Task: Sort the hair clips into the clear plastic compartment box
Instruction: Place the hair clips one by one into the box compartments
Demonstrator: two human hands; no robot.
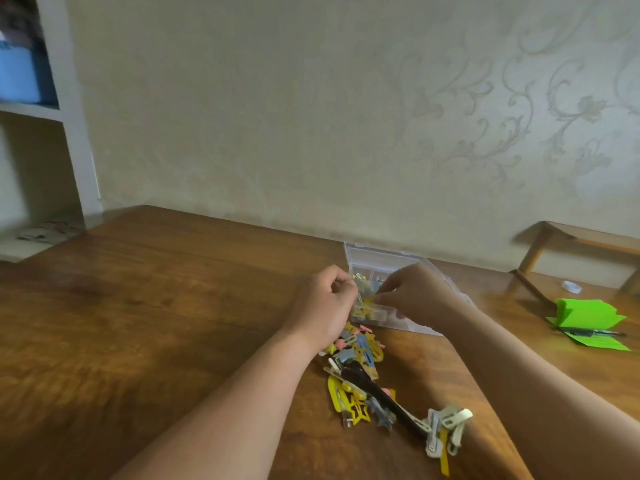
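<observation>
Head camera, one moment, items as seen from beside the counter.

- Clear plastic compartment box: lies flat near the far edge of the counter, right of middle, close to the patterned wall. Yellow clips show in its near-left compartment.
- Left hand: at the box's left wall, fingers curled inward. Blur hides whether anything is held, so I cannot tell.
- Right hand: over the middle of the box, fingertips drawn together just beside the yellow clips. Whether it grips one I cannot tell.
- Loose hair clips: a heap of yellow, blue and pink pieces on the counter, starting at the box's near-left corner and trailing toward the near edge between the two forearms.
- Black clip: long, lying slantwise across the heap.
- White clips: a small cluster at the near end of the trail, beside the right forearm.
- Green paper: a fanned stack toward the right edge, a pen lying on it.
- White shelf unit: stands beyond the far-left corner.
</observation>
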